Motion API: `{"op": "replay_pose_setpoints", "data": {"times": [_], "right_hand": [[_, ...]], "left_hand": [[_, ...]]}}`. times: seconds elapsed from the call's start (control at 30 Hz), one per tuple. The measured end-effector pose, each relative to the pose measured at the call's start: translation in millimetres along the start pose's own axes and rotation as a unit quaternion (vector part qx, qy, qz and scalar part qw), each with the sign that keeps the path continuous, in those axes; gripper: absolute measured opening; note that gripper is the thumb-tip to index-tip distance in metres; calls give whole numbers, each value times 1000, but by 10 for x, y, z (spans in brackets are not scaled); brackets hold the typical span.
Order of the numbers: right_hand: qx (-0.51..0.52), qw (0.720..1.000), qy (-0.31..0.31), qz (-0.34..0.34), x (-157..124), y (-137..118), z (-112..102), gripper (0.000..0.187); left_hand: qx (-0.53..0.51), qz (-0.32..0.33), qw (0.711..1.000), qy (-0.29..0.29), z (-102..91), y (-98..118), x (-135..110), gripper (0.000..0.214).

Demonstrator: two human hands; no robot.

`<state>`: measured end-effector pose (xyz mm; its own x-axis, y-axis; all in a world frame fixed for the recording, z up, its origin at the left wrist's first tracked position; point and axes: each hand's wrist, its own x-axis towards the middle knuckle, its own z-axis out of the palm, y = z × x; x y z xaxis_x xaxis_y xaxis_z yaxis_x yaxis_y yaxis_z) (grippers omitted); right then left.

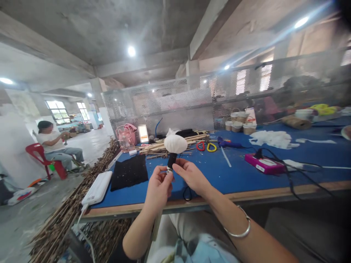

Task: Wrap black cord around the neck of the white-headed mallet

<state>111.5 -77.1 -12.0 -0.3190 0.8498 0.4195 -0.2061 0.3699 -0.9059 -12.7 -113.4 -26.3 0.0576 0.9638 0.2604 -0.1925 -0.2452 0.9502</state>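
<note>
My left hand (159, 188) is closed round the lower part of a stick with a round, white, padded cloth head (176, 144), held upright above the table's front edge. Just below the head, a black wrap (172, 159) covers the neck, with black and white winding under it. Beside that neck my right hand (191, 176) pinches with thumb and fingers against the wrap. A black cord loop (187, 193) hangs under the right hand. To the left lies a square of black cloth (129, 171).
A white power bank (97, 187) with a cable lies at the left corner. Behind are sticks (153, 149), scissors (211, 147), a blue glue gun (229, 143), white cloth (271, 139) and a purple power strip (264, 164). A seated person (56, 144) works at far left.
</note>
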Motion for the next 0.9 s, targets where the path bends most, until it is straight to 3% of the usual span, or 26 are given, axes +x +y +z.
{"op": "replay_pose_setpoints", "data": {"times": [0.17,0.27,0.47,0.53,0.67,0.77,0.83,0.9], "right_hand": [[-62,998,-17,14,-90,-20,-26,26],[-32,999,-13,28,-138,-49,16,28],[105,990,-13,90,-147,-33,64,29],[120,988,-16,94,-149,-7,73,28],[142,986,-20,83,-165,57,75,28],[174,979,-57,90,-166,92,42,32],[175,977,-81,93,-156,98,11,37],[146,984,-69,81,-140,95,-12,33]], "left_hand": [[-150,-61,986,-38,-62,-4,-49,27],[-238,-97,965,-59,-87,-36,-95,25],[-424,-196,872,-147,-142,-27,-150,17],[-441,-212,858,-159,-161,6,-173,15],[-419,-238,854,-196,-185,55,-221,20],[-397,-254,853,-221,-168,24,-229,22],[-349,-259,874,-217,-137,-21,-213,25],[-267,-225,923,-164,-100,-57,-187,27]]}}
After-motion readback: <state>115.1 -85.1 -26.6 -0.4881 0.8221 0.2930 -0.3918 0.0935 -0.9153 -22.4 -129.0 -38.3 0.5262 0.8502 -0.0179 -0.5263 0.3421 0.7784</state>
